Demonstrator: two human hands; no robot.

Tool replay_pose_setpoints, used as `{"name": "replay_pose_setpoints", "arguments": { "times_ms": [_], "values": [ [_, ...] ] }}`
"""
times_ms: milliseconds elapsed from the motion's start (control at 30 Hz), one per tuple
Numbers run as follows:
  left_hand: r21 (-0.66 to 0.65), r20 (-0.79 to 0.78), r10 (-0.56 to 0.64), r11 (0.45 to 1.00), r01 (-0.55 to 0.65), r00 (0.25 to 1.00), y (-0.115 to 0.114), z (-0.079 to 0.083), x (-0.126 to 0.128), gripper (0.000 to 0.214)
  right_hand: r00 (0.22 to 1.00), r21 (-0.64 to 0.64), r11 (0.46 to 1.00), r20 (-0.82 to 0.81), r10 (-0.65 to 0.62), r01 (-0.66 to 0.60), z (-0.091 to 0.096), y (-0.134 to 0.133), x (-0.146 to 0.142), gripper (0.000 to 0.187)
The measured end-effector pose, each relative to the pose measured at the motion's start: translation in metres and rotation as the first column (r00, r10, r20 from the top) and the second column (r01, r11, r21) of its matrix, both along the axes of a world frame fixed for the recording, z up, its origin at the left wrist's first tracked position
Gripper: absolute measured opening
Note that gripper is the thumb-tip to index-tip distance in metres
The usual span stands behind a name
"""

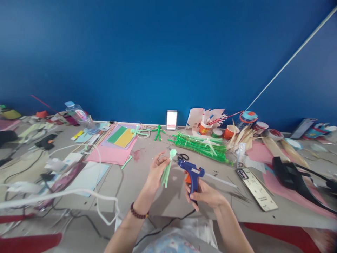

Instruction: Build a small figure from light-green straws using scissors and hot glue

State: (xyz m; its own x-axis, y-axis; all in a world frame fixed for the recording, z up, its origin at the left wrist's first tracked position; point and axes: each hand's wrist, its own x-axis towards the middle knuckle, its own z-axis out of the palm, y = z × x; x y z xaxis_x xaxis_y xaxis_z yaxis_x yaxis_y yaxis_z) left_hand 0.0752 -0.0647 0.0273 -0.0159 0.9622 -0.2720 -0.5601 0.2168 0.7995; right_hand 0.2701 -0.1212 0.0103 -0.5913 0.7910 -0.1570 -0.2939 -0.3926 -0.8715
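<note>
Two grips are occupied above the middle of the grey table (126,186), nearer its near edge than its far one. Your left grip (158,168) is closed, thumb and fingers pinching a pale green bunch of fuzzy craft stems (166,174) just under its rounded top, with the loose ends hanging toward the near edge. Your right grip (204,192) is wrapped around the handle of a blue plastic glue gun with an orange trigger (194,171); its nose points left, close by the neck of the bunch, though you cannot tell from here whether they touch. A translucent glue stick (221,178) juts from its back toward the table's right edge. Expect the bunch to be very light, soft and springy, easily bent and crushed; pinch it lightly at the neck, where the strands gather. The gun should feel stiff and somewhat front-heavy, its nose probably hot, so hold it by the handle only and mind your left fingertips. Beyond your hands lie black-handled scissors (181,155), and toward the far edge, right of centre, a heap of bright green fuzzy stems (200,146).
</note>
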Motion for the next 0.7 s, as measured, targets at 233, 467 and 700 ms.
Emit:
{"name": "replay_pose_setpoints", "arguments": {
  "times_ms": [233, 467, 700],
  "values": [
    [0.058, -0.055, -0.011, 0.998, 0.014, 0.998, 0.002, -0.004, -0.004, 0.052, 0.999, 0.010, 1.000, 0.037, 0.009, -0.009, 0.004, 0.000, 0.007, 0.068],
    [0.039, -0.066, -0.081, 0.996, 0.084, 0.994, 0.000, -0.004, -0.002, 0.057, 0.996, 0.026, 0.999, 0.080, 0.030, -0.032, 0.006, 0.001, 0.007, 0.061],
    [0.038, -0.051, -0.084, 0.996, 0.086, 0.995, 0.000, -0.004, -0.005, 0.054, 0.996, 0.016, 0.998, 0.059, 0.060, -0.061, -0.006, 0.004, 0.011, 0.047]
  ]
}}
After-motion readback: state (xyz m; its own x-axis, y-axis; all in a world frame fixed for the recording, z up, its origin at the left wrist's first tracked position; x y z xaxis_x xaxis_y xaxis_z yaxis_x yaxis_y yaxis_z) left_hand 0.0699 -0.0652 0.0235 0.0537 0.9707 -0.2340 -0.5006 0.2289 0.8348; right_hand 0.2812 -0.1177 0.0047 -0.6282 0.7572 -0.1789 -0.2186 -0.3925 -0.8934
